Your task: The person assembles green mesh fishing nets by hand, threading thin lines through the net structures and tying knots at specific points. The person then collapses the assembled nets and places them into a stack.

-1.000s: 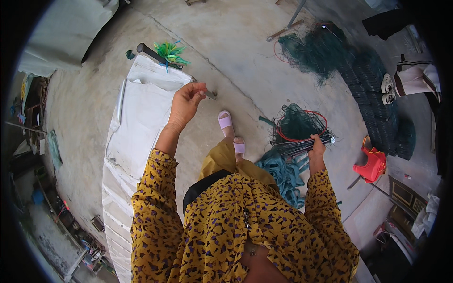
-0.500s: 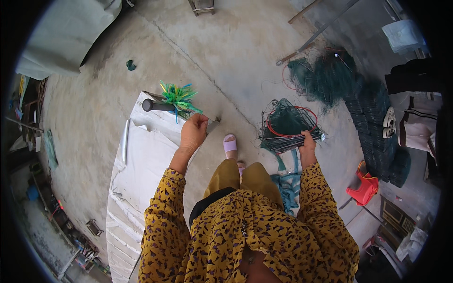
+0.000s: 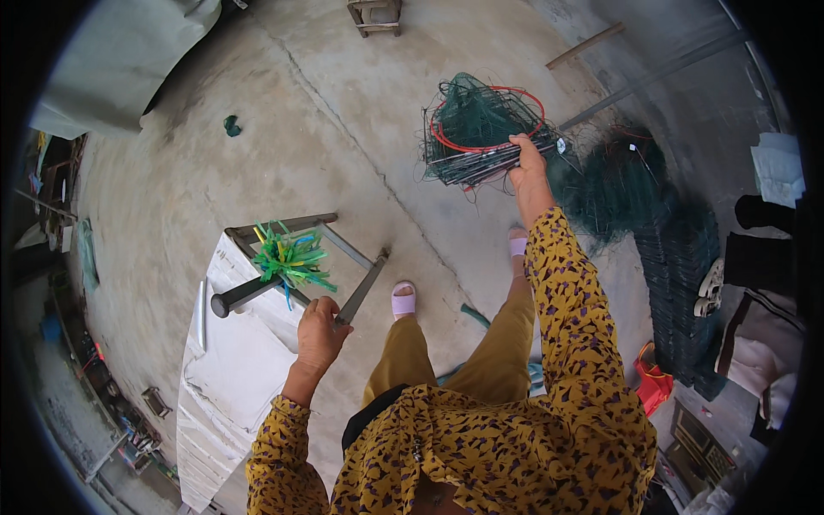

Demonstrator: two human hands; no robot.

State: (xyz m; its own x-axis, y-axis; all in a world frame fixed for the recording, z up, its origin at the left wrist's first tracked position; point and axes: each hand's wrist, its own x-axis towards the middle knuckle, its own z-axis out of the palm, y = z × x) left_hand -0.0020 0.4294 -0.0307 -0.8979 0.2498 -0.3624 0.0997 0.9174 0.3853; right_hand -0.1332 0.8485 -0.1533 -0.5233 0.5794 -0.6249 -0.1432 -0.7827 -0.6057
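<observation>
My right hand [image 3: 529, 176] is closed on the edge of a folded net trap [image 3: 481, 129], held out in front of me. The trap has dark green mesh, a stack of thin black frame rods and a red ring. Lower and to the left, my left hand [image 3: 321, 333] has its fingers bent and drawn together beside a grey metal leg [image 3: 365, 287]. Whatever those fingers may hold is too small or hidden to make out. Just beyond that hand, a bunch of green, yellow and blue plastic strips [image 3: 292, 257] sits among the grey legs, next to a dark round-ended tube [image 3: 240, 296].
A white-covered surface [image 3: 232, 360] lies to my left. More green netting [image 3: 618, 184] and a tall stack of dark folded traps [image 3: 678, 283] line the right side, near a red boot [image 3: 654, 382]. A small wooden stool [image 3: 375, 15] stands far ahead on the concrete floor.
My right hand has carried the folded trap forward and slightly left. My left hand has come back toward me and a little left. My feet are now wider apart.
</observation>
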